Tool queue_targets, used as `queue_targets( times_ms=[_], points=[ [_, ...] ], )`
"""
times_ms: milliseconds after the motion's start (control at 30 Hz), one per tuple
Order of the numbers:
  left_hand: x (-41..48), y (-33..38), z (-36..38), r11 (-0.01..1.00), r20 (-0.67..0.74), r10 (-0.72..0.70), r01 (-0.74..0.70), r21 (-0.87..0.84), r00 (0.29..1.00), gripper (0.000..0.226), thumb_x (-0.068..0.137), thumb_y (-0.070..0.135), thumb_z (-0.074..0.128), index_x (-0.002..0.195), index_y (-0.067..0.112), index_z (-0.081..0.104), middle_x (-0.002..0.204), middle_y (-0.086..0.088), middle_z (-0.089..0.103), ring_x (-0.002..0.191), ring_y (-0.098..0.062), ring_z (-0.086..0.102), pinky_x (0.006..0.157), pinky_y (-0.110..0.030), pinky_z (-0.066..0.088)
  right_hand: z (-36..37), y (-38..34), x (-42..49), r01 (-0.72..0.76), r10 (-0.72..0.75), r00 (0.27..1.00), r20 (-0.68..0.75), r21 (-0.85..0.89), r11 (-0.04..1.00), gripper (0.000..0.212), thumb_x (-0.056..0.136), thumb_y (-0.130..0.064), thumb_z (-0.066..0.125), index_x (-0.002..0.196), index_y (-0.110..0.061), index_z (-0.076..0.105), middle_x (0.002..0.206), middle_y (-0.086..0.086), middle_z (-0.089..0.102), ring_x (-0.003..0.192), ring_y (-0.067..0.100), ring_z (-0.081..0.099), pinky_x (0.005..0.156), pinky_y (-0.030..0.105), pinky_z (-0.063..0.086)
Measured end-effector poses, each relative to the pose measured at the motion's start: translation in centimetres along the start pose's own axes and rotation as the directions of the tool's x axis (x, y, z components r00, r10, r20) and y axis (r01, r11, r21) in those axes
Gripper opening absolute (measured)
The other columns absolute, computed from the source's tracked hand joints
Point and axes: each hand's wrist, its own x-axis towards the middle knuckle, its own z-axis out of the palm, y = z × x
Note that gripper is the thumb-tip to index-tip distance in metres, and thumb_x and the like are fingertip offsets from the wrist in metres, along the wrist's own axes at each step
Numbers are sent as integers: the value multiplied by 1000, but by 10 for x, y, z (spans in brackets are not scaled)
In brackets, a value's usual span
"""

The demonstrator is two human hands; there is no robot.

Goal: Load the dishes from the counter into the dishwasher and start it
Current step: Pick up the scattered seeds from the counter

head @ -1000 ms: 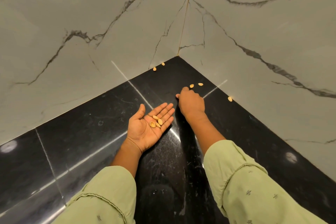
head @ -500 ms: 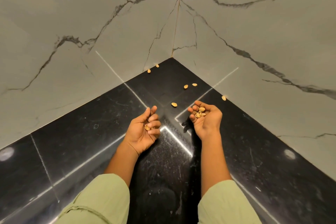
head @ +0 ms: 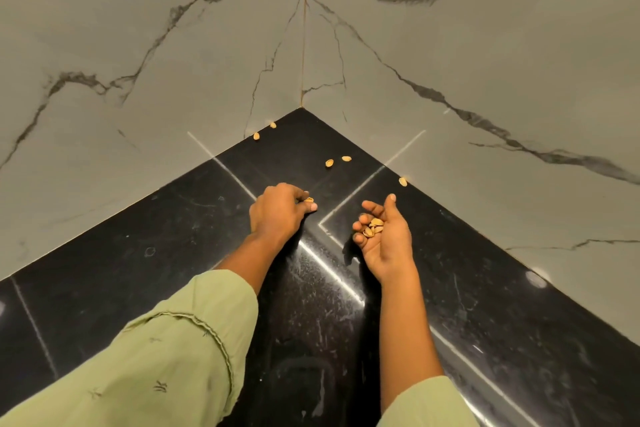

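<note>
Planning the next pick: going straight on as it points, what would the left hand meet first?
The left hand probably meets the two loose shells before the wall; depth unclear.

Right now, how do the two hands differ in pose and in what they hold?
The left hand is turned palm down at the black counter, while the right hand is palm up. The left hand pinches one shell; the right hand cups several shells. Both reach from pale green sleeves.
</note>
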Motion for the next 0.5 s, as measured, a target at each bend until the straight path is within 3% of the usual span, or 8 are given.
queue_targets(
  times_ms=[167,200,233,300,333,367,433,500],
  points=[
    [3,-2,5,996,-17,11,-12,-89,1000,9,86,38,73,84,29,72,88,11,71,87,-13,64,80,-35,52,-9,-12,9,93,-126,980,-153,-206,974,26,103,-30,48,92,-10,60,55,-1,42,43,10,39,35,20,26],
    [5,-2,5,976,1,-17,16,-219,1000,11,89,35,70,83,26,69,82,9,68,77,-13,62,73,-32,52,-12,-16,14,124,-183,964,-194,-283,951,21,104,-26,46,96,-11,59,56,0,42,43,10,37,36,21,26],
    [5,0,4,886,62,-81,100,-452,995,15,92,31,67,82,22,65,74,6,61,63,-11,56,59,-27,48,-15,-20,20,151,-252,939,-233,-378,913,18,104,-24,44,101,-11,57,60,2,44,46,11,39,39,22,29],
    [4,7,0,387,317,-153,352,-852,936,20,99,22,55,79,17,53,62,3,38,42,-7,33,36,-19,27,-18,-29,32,174,-421,873,-248,-648,742,20,103,-25,42,115,-14,54,81,5,55,66,18,50,58,30,41],
    [1,11,-2,126,424,-112,436,-891,899,20,98,18,51,78,17,49,60,3,33,39,-6,27,32,-17,20,-19,-34,36,152,-492,847,-199,-798,583,23,104,-27,41,121,-17,52,94,6,58,80,22,55,69,34,43],
    [0,13,-4,-39,475,-62,473,-880,878,18,94,16,48,77,17,49,60,3,33,38,-6,26,31,-17,18,-19,-38,39,118,-534,836,-127,-909,400,26,104,-27,41,127,-20,50,105,7,60,93,26,58,76,36,44],
    [-1,18,-2,-186,482,9,475,-860,876,8,83,15,49,76,14,53,63,2,39,42,-7,31,33,-17,20,-18,-46,47,74,-557,831,-4,-990,117,28,104,-26,40,130,-21,48,114,9,63,103,32,59,80,39,43],
    [-2,23,1,-233,461,17,452,-861,887,10,77,18,50,76,12,57,64,-1,47,46,-9,39,37,-17,27,-19,-50,56,46,-563,825,58,-998,-35,25,103,-25,42,123,-16,54,112,12,65,102,34,61,78,40,45]
  ],
)
